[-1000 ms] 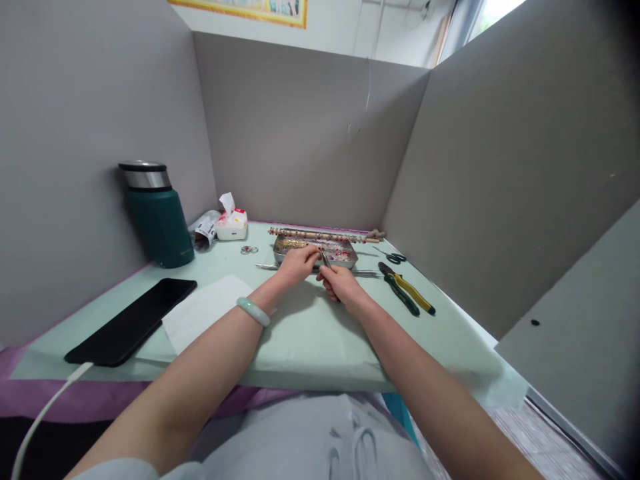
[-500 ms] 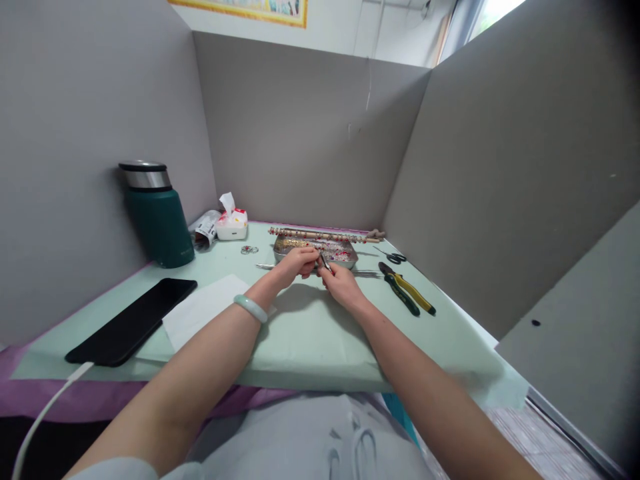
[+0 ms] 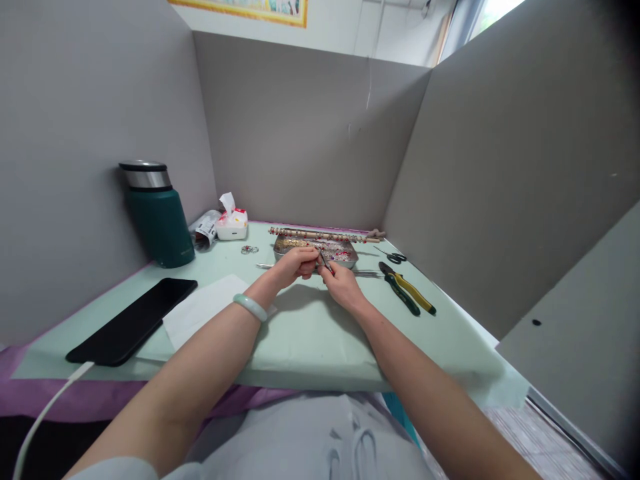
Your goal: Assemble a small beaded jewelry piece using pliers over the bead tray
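My left hand point(image 3: 296, 264) and my right hand point(image 3: 339, 281) meet just in front of a shallow metal tray point(image 3: 350, 260) filled with small red and gold beads. My right hand grips a thin metal tool point(image 3: 325, 261) whose tip points up toward my left fingertips. My left fingers are pinched together on something too small to make out. A pale green bangle point(image 3: 250, 307) sits on my left wrist. A long beaded stick point(image 3: 320, 235) lies along the tray's far side.
Green and yellow pliers point(image 3: 407, 288) and small scissors point(image 3: 393, 255) lie right of the tray. A dark green flask point(image 3: 157, 213), a tissue pack point(image 3: 231, 224), a black phone point(image 3: 131, 320) on a cable and white paper point(image 3: 200, 312) lie left. Grey partitions wall the desk.
Both hands have lifted slightly and drawn a little closer to the tray; the tool stays in my right hand. Nothing else has moved.
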A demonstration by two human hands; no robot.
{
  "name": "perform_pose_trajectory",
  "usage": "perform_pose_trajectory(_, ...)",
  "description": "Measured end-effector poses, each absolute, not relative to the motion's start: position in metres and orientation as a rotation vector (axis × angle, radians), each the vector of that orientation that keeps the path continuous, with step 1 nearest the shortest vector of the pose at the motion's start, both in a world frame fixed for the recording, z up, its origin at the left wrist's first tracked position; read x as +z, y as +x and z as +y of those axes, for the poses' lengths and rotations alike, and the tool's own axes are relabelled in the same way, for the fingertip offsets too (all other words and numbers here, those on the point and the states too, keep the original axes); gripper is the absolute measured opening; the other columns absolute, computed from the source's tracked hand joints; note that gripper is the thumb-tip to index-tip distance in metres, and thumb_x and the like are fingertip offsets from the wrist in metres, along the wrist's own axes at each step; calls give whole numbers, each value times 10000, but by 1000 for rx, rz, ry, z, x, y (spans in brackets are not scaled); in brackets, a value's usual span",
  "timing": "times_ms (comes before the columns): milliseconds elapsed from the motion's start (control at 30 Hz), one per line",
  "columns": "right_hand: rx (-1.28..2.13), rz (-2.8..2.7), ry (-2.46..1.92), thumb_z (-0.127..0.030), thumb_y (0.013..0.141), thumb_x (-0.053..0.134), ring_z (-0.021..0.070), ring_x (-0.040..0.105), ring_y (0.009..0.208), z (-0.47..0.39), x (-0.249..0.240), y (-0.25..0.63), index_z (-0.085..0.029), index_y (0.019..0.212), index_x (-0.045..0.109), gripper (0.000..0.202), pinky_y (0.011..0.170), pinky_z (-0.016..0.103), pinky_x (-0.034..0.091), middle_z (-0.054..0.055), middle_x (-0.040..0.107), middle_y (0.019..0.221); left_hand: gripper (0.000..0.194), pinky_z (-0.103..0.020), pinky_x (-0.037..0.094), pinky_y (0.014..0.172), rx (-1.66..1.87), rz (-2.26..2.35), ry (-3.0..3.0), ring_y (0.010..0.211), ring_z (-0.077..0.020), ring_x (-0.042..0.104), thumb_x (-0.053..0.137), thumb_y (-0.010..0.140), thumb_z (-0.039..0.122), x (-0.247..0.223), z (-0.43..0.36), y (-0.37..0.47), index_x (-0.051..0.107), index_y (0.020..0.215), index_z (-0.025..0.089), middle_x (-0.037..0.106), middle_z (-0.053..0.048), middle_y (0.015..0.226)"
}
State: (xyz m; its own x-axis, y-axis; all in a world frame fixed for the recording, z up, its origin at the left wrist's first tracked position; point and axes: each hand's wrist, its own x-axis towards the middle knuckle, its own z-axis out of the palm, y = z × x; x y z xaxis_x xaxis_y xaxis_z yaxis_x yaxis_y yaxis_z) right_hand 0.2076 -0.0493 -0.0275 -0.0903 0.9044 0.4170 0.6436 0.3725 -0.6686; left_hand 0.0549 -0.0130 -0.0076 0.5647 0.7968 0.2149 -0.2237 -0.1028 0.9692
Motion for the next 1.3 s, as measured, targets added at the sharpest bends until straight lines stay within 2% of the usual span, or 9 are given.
perform_pose_trajectory(333,300,-1851,-1348,-411,836,405,135,381,558,-51,-29,208,-206,677,478,270,543,246,242,-9,470,584,176,-186,183,396,853,482,1352,386,-42,164,546,798,274,-8,-9,53,522,686,140,179,89,444)
perform_pose_trajectory(1000,261,-1868,-1318,-410,847,403,138,406,570,-51,-29,209,-201,700,506,275,548,241,253,0,516,613,176,-189,199,393,828,471,1320,381,-44,184,552,788,270,-8,-9,52,509,671,145,182,86,448)
perform_pose_trajectory(1300,265,-1870,-1298,-412,846,396,139,388,562,-50,-31,209,-206,691,487,274,543,244,242,-4,490,597,167,-189,202,394,816,447,1298,382,-45,192,553,787,267,-7,-10,51,494,685,150,196,88,450)
